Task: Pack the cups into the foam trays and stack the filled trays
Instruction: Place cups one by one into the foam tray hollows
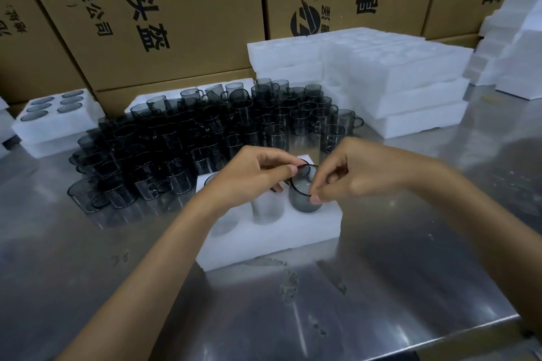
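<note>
Both hands, left and right, pinch the rim of a smoky cup (mid-frame) seated in a foam tray on the counter.

**Tray in front, cups behind**

A foam tray sits near the middle of the table, with both hands above it. Behind it stands a crowd of loose cups. To their left rests a filled tray on another; to their right, a stack of trays. Cardboard boxes stand behind everything.
</note>
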